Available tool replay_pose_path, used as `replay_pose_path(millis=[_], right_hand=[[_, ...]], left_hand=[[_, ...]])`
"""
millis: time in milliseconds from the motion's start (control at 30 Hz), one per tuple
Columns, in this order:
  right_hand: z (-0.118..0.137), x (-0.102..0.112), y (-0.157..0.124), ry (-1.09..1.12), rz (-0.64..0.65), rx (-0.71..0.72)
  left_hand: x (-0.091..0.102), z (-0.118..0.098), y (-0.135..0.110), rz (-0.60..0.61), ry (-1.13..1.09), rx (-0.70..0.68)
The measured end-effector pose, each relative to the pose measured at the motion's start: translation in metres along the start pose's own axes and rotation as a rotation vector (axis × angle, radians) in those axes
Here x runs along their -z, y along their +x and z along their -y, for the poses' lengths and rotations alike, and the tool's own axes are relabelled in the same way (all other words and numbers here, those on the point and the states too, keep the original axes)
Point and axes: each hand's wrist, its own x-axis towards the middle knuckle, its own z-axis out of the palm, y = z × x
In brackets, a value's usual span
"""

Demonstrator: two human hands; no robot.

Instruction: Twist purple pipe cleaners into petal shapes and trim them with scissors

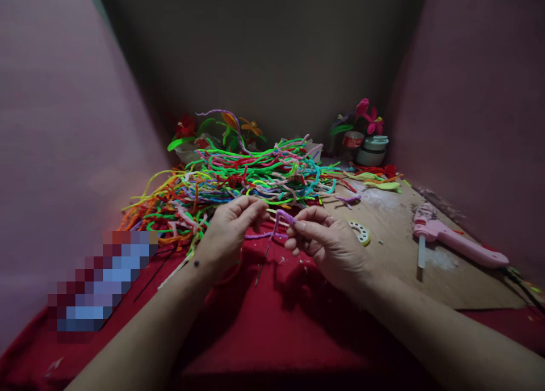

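- Purple fuzzy stem (279,216): bent sharply, above the front of the worktop (298,351), its upper part at the fingertips of the right hand (334,243).
- Side panels, two, pinkish (55,152): left and right of the worktop.
- Worktop: red covering; pale scraps near the hands.
- Brown board (392,280): flat, right side.
- Heap of fuzzy stems (255,178): green, red, orange, blue, white; loosely tangled, beyond the hands.
- Right hand: thumb and forefinger pinched on the purple stem, other fingers curled beneath.
- Left hand (227,232): thumb and forefinger close together beside a pale yellow-green strand (271,211); cannot tell whether they grip it.
- Bluish item (106,283): left edge, pixelated, unidentifiable.
- Glue gun, pink (460,240): lying on the board, a whitish stick (421,252) beside its head.
- Fuzzy flowers: red (185,127) and orange (251,126) behind the heap at left; pink (373,120) at right.
- Lidded jar (373,151): below the pink flowers.
- Ring-shaped disc (360,232): yellow-edged, perforated, just beside the right hand.
- Thin dark rod (261,269): on the red covering, between the forearms.
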Motion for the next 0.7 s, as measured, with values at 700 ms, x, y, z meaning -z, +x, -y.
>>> replay_pose_path(millis=[700], right_hand=[[0.006, 0.013, 0.007, -0.238, -0.122, 0.198]], left_hand=[[0.076, 0.026, -0.024, 0.371, 1.291, 0.208]])
